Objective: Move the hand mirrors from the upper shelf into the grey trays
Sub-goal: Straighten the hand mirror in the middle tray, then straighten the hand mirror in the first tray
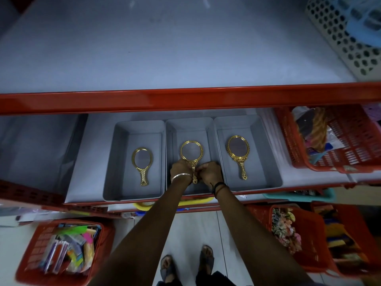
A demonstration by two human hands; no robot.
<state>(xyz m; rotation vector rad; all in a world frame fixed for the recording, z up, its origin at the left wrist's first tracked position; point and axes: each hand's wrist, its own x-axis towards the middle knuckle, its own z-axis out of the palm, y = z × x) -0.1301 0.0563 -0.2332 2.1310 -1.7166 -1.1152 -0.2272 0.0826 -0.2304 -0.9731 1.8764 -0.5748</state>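
At six o'clock, nearest the camera, two sandalled feet (186, 265) stand on pale floor tiles. At seven o'clock a red basket (61, 250) holds a jumble of bright packets; at four o'clock another red basket (288, 234) holds flowered items.

Both forearms reach up from the bottom edge toward the lower shelf. The left hand (181, 169), with a silver bangle (181, 176) on its wrist, and the right hand (209, 172), with a dark band (219, 187) on its wrist, close together around the handle of the middle hand mirror (191, 151). Both hands have their fingers curled on that handle, whose tip shows between the wrists. This mirror has a round gold frame, and its head lies over the floor of the middle grey tray (210, 129).

Three grey trays sit side by side, walls touching. At nine o'clock from the hands, the left grey tray (119, 141) holds a gold oval mirror (142, 165) with a plain rim, handle toward the camera. At three o'clock, the right grey tray (266, 145) holds a gold oval mirror with an ornate scalloped frame (238, 155), also handle toward the camera. Each glass reflects dull grey.

At two o'clock a red slotted basket (350, 141) is filled with goods. Beyond the red shelf edge (185, 99), the upper shelf (165, 48) is pale grey, with a white perforated basket (338, 34) at one o'clock.
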